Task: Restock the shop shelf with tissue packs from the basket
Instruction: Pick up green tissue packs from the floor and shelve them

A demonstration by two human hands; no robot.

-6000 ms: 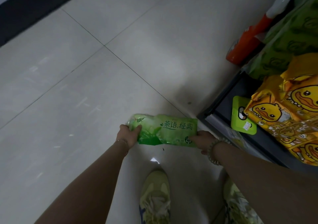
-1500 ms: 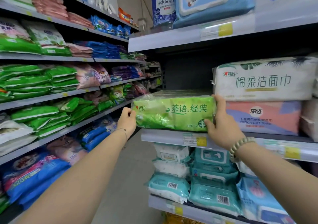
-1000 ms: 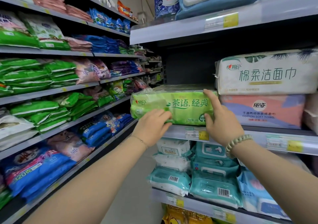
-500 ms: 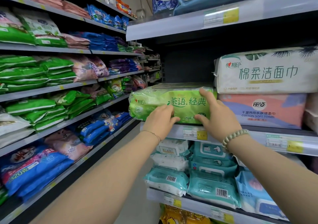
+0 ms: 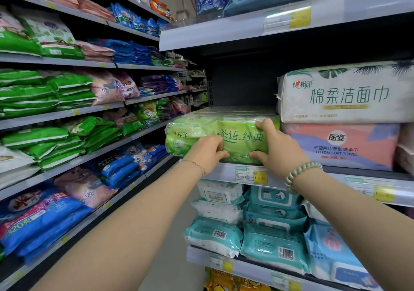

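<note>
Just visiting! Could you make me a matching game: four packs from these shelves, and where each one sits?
Things:
1. green tissue pack
2. white towel pack
3. pink towel pack
4. teal wipes pack

Places:
A. on top of the pink one
B. on the lower shelf
C. held by the left hand and right hand
D. under the white one

Pairs: 1-C, 2-A, 3-D, 4-B.

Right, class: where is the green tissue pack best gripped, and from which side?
The green tissue pack lies flat, long face outward, its right end beside the pink cotton towel pack. Come from the open front, one hand on each half of that face.
</note>
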